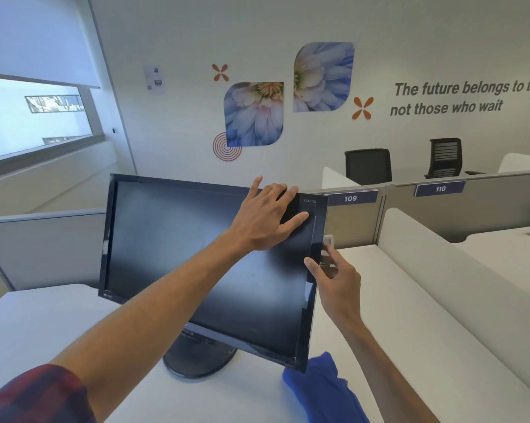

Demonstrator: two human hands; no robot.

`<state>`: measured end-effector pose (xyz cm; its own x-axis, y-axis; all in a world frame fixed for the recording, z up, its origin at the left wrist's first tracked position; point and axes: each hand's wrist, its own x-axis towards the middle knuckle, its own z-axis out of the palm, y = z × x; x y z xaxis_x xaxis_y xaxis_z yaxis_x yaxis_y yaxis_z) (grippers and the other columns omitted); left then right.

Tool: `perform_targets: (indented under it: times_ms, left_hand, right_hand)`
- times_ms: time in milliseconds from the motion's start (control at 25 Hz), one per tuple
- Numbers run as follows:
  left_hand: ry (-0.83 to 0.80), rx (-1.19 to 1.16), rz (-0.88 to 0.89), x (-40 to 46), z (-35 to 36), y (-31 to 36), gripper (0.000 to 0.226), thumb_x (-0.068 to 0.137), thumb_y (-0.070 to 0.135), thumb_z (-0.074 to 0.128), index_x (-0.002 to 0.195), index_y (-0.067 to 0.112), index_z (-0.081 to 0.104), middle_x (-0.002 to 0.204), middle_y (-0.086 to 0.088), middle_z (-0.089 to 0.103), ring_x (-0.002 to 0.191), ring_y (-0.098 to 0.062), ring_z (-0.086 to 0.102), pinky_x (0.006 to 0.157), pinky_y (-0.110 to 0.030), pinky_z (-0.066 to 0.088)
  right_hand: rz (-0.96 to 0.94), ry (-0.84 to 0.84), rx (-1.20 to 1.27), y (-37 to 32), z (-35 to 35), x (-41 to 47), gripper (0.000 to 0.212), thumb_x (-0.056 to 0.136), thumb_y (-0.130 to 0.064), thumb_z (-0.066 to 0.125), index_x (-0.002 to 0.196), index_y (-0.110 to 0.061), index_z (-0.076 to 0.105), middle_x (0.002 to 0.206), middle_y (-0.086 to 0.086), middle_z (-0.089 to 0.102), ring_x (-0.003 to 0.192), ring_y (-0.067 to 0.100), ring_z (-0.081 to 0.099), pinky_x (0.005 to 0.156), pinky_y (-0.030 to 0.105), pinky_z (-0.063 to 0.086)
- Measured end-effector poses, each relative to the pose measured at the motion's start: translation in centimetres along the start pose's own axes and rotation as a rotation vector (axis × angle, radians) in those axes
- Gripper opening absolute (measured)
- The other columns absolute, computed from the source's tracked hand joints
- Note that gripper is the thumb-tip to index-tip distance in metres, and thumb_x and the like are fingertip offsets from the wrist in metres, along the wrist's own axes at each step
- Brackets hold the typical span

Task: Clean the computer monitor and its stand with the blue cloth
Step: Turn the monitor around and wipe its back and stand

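A black computer monitor [172,239] stands tilted on a round black stand [196,360] on the white desk [44,331]. My left hand [266,218] lies flat with spread fingers on the screen's upper right corner. My right hand [333,276] grips the monitor's right edge, thumb on the front bezel and fingers behind. The blue cloth [324,389] lies crumpled on the desk under the monitor's lower right corner, held by neither hand.
Grey partitions [440,209] labelled 109 and 110 rise behind the desk. White dividers [425,270] and more desks run to the right. Two black office chairs [369,166] stand by the far wall. A window [28,117] is at the left.
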<state>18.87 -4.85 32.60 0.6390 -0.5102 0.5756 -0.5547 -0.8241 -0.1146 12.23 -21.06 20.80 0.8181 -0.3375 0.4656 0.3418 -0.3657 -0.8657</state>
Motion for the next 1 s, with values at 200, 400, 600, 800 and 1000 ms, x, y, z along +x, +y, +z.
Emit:
perform_targets:
  times_ms: [200, 400, 600, 800, 1000]
  left_hand:
    - [-0.055, -0.08, 0.045, 0.3, -0.9, 3.5, 0.078, 0.087, 0.075, 0.036, 0.137, 0.017, 0.048, 0.132, -0.005, 0.058, 0.123, -0.024, 0.052, 0.121, -0.046, 0.016]
    - [-0.03, -0.166, 0.043, -0.4, -1.4, 4.6, 0.074, 0.077, 0.075, 0.058, 0.123, 0.018, 0.055, 0.115, -0.002, 0.06, 0.103, -0.021, 0.054, 0.093, -0.035, 0.044]
    - [-0.039, -0.193, 0.037, -0.8, -2.0, 4.8, 0.072, 0.077, 0.074, 0.06, 0.123, 0.018, 0.055, 0.112, -0.001, 0.06, 0.1, -0.019, 0.054, 0.089, -0.033, 0.045]
    - [-0.039, -0.197, 0.056, -1.5, -2.8, 4.9, 0.069, 0.08, 0.071, 0.059, 0.123, 0.017, 0.055, 0.113, -0.001, 0.058, 0.099, -0.019, 0.052, 0.089, -0.03, 0.04]
    - [-0.088, -0.19, 0.097, -2.5, -4.1, 4.7, 0.072, 0.082, 0.069, 0.057, 0.13, 0.015, 0.051, 0.117, -0.002, 0.055, 0.102, -0.018, 0.049, 0.093, -0.029, 0.038]
  right_hand:
    - [-0.038, 0.041, 0.062, -0.9, -0.5, -2.7, 0.04, 0.082, -0.033, 0.076, 0.118, -0.019, 0.066, 0.093, -0.014, 0.071, 0.08, 0.001, 0.068, 0.079, 0.032, 0.059]
    - [-0.071, -0.012, 0.153, -2.1, -1.5, -4.2, 0.032, 0.079, -0.028, 0.079, 0.107, -0.031, 0.064, 0.082, -0.024, 0.069, 0.081, 0.001, 0.068, 0.077, 0.018, 0.055]
    - [0.074, -0.37, 0.274, -2.8, -1.9, -2.7, 0.039, 0.073, -0.039, 0.08, 0.107, -0.03, 0.062, 0.096, -0.012, 0.071, 0.093, 0.008, 0.067, 0.084, 0.024, 0.053]
    - [0.114, -0.407, 0.268, -3.4, -1.4, -2.9, 0.024, 0.08, -0.011, 0.074, 0.092, -0.028, 0.062, 0.082, -0.011, 0.069, 0.082, 0.008, 0.066, 0.077, 0.022, 0.053]
    - [0.092, -0.42, 0.29, -3.8, -1.3, -3.9, 0.017, 0.079, -0.007, 0.074, 0.09, -0.018, 0.065, 0.081, -0.003, 0.071, 0.08, 0.015, 0.066, 0.071, 0.02, 0.054]
